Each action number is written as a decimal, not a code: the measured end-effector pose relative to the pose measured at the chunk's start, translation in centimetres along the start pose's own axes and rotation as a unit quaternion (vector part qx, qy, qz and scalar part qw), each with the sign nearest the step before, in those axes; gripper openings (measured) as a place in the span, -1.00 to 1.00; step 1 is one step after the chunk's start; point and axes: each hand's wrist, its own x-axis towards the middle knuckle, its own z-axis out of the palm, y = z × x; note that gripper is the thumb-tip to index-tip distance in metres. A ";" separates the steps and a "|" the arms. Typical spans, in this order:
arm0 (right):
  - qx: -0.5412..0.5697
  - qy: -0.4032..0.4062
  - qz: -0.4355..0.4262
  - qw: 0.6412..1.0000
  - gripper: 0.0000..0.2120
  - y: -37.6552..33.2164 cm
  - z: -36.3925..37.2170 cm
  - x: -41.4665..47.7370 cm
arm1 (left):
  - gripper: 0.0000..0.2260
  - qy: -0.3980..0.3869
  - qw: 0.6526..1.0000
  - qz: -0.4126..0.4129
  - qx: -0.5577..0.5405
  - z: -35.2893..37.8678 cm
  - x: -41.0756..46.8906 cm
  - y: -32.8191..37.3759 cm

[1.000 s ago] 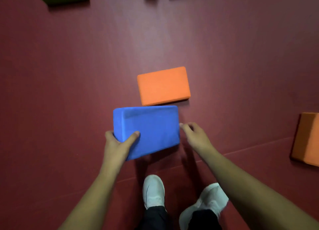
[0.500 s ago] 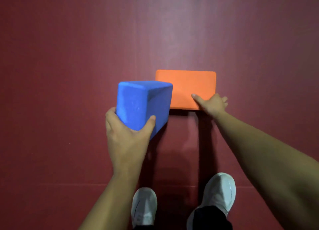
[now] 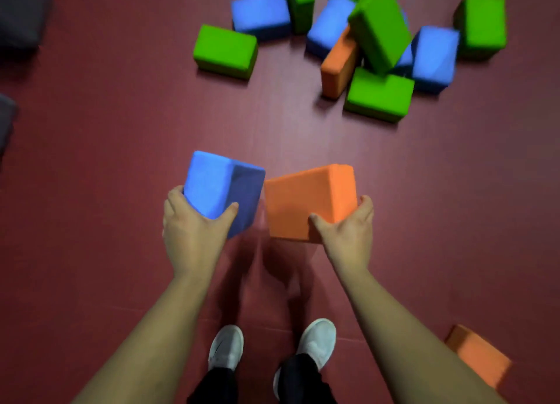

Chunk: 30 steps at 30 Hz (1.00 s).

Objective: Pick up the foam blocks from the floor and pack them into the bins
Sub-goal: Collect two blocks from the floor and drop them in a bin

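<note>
left hand (image 3: 194, 234): I'm gripping the near end of the blue block (image 3: 218, 188); my thumb (image 3: 230, 209) is pressing on its right face and my fingers are curling round its left side.
right hand (image 3: 345, 234): I'm gripping the near end of the orange block (image 3: 306, 197); my thumb (image 3: 316, 222) is lying on the top face and my fingers are wrapping round the right edge.
block positions: I'm holding both in front of me above the floor (image 3: 121, 161), blue on the left, orange on the right, each sticking out past my fingertips. Their inner edges are sitting just beside each other; I can't tell if they're touching.
pile (image 3: 378, 49): green, blue and orange blocks are lying heaped well ahead on the right, with one green block tilting on top.
stray orange block (image 3: 477, 355): it's lying on the floor beside my right forearm.
shoes (image 3: 227, 346): I'm standing on the floor right below the held blocks.
left edge: dark shapes (image 3: 21, 13) are showing there, too blurred to identify.
</note>
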 end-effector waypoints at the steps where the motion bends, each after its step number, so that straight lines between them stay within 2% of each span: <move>1: -0.019 0.005 -0.023 1.000 -0.06 -2.6 -3.5 -0.8 | -0.28 0.012 1.000 0.000 -0.005 -3.0 0.0 2.3; 4: -0.053 0.014 -0.073 0.996 -0.13 -10.4 -13.5 -3.6 | -0.29 0.051 0.998 -0.003 -0.026 -12.7 0.0 9.3; 8: -0.040 0.032 -0.154 0.987 -0.18 -19.9 -24.0 -8.3 | -0.28 0.112 0.993 -0.004 -0.040 -25.1 -0.8 15.9; 13: 0.008 0.053 -0.213 0.976 -0.15 -29.8 -31.4 -12.6 | -0.26 0.172 0.982 -0.030 -0.071 -37.9 -1.9 19.5; 21: 0.026 0.037 -0.319 0.947 -0.18 -43.8 -32.0 -17.5 | -0.28 0.245 0.962 -0.072 -0.101 -50.4 -1.5 15.8; 27: 0.010 0.010 -0.405 0.914 -0.21 -52.8 -27.2 -19.3 | -0.29 0.279 0.946 -0.129 -0.102 -54.7 2.8 10.8; 30: -0.006 0.001 -0.420 0.908 -0.23 -57.1 -24.2 -19.3 | -0.27 0.287 0.941 -0.140 -0.115 -55.7 7.1 8.9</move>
